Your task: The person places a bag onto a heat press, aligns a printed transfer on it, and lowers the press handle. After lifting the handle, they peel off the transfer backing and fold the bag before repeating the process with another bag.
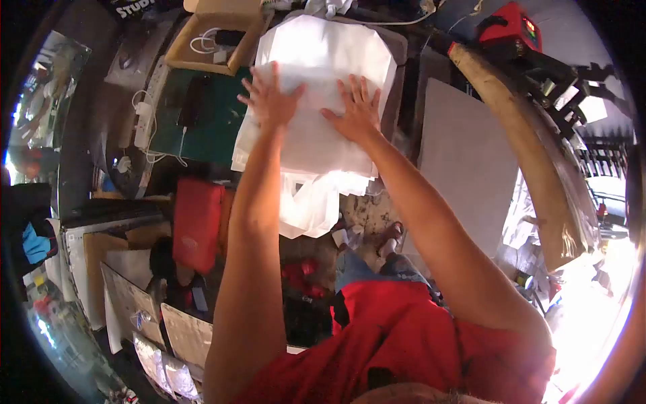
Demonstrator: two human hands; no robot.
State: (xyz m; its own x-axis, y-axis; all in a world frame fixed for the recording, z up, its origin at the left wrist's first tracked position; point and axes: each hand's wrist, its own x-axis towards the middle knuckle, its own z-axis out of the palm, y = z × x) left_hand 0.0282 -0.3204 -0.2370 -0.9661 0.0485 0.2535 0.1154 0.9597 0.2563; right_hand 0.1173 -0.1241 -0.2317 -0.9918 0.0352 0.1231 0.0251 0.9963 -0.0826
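Observation:
A stack of white, thin sheet-like bags [323, 50] lies in front of me, its near ends hanging over the edge in loose folds. My left hand [272, 101] is spread on the left side of the stack, fingers apart. On the right side, my right hand [356, 111] rests with its fingers stretched out. Both palms face down on the white material, and neither hand grips anything. A strip of the white material [306, 209] dangles below the stack toward the floor.
A cardboard box [182, 50] with a white cable stands at the back left, beside a green mat [219, 128] and a white power strip [142, 124]. A red case [198, 222] sits at lower left. A pale board [464, 155] and long brown roll [518, 128] are on the right.

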